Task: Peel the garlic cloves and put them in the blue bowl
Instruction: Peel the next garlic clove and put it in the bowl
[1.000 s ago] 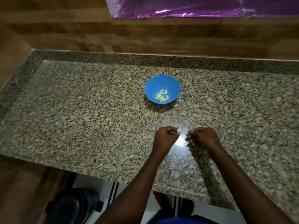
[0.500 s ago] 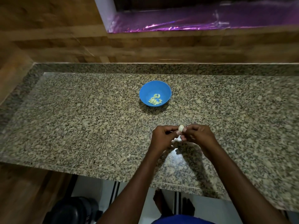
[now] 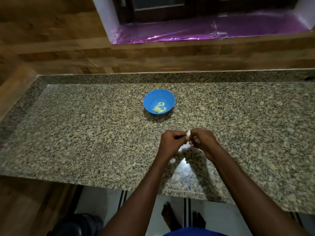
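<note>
A white garlic clove (image 3: 188, 135) sits between my two hands above the granite counter (image 3: 85, 133). My left hand (image 3: 171, 142) pinches it from the left with curled fingers. My right hand (image 3: 202, 139) pinches it from the right, fingertips against the clove. Most of the clove is hidden by my fingers. The blue bowl (image 3: 151, 99) stands on the counter beyond my hands and holds several peeled pale cloves (image 3: 159, 108).
A small pale scrap (image 3: 134, 163) lies on the counter near the front edge. A wooden wall and a purple-lined window sill (image 3: 204, 31) rise behind the counter. Below the front edge are my bare feet and a dark object (image 3: 80, 225) on the floor.
My hands came together from slightly apart, and both now pinch the clove that the left hand held alone. The view has tilted up, showing more of the window.
</note>
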Action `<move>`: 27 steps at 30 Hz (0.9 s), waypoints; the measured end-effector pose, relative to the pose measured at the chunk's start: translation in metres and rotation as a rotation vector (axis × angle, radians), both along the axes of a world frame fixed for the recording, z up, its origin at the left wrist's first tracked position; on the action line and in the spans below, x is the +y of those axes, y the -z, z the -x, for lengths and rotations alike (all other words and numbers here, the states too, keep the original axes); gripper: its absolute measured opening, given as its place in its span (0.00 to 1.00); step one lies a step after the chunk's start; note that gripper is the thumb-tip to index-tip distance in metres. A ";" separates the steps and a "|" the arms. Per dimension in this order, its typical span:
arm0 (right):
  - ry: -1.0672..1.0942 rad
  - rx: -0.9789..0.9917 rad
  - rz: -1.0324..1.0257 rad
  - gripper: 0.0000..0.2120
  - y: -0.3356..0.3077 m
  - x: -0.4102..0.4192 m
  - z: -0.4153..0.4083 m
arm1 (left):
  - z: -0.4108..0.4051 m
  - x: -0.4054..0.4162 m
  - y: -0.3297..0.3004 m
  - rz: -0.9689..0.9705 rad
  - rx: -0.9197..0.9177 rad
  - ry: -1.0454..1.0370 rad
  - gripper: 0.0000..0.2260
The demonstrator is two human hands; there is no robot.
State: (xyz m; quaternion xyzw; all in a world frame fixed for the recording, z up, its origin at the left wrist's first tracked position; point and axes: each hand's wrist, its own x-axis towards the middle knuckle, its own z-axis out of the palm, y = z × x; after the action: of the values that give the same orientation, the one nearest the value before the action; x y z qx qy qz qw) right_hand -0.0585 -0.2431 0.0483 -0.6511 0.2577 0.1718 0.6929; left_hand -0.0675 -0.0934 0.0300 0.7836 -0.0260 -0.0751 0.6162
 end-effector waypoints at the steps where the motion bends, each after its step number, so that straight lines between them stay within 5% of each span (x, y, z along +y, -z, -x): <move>1: 0.019 0.007 0.041 0.10 0.001 0.003 -0.001 | 0.001 -0.002 0.002 -0.011 0.005 -0.017 0.09; 17: -0.086 -0.004 0.286 0.06 0.021 0.011 -0.007 | 0.000 -0.004 0.020 -0.076 0.094 -0.117 0.10; 27: -0.058 0.040 -0.029 0.07 0.039 0.000 -0.004 | -0.015 0.008 0.031 -0.111 0.247 -0.184 0.03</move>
State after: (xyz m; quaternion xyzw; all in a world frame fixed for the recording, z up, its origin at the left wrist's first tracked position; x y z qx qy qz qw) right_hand -0.0546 -0.2429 0.0091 -0.6444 0.2501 0.2086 0.6919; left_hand -0.0524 -0.0852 -0.0015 0.8003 0.1259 -0.1154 0.5748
